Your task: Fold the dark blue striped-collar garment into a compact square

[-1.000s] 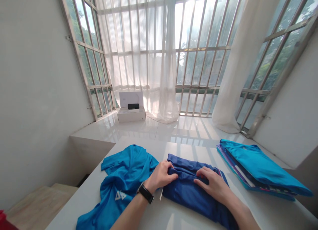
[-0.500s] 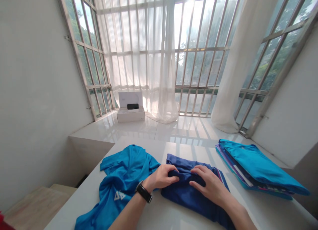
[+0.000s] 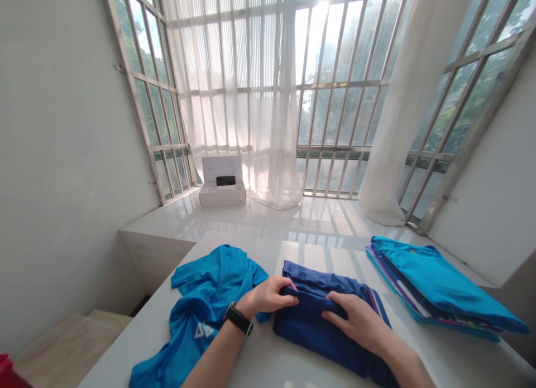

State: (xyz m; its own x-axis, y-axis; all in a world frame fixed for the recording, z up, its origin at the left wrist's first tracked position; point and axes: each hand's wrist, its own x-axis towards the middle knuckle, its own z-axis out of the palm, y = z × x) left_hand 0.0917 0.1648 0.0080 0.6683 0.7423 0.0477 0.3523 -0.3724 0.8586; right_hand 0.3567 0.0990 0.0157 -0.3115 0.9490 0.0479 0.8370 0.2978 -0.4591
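A folded navy blue garment with thin red and white stripes along its right side lies on the white table; its exact kind does not show. My left hand, with a black watch on the wrist, pinches the upper layer at its left. On the right, my right hand grips the same layer between thumb and fingers. Between them the cloth stretches in a straight fold, with the far part of the garment showing behind it. Beside my left forearm a bright blue T-shirt with a white logo is spread out, rumpled.
Several folded garments form a stack at the right, a bright blue one on top. On the window ledge stands an open white box with a black phone-like object in it. Sheer white curtains hang before the barred windows.
The upper navy layer between my hands has gone from bunched to a smooth, straight fold. My right hand has shifted slightly right and down, and its fingers have closed on the cloth.
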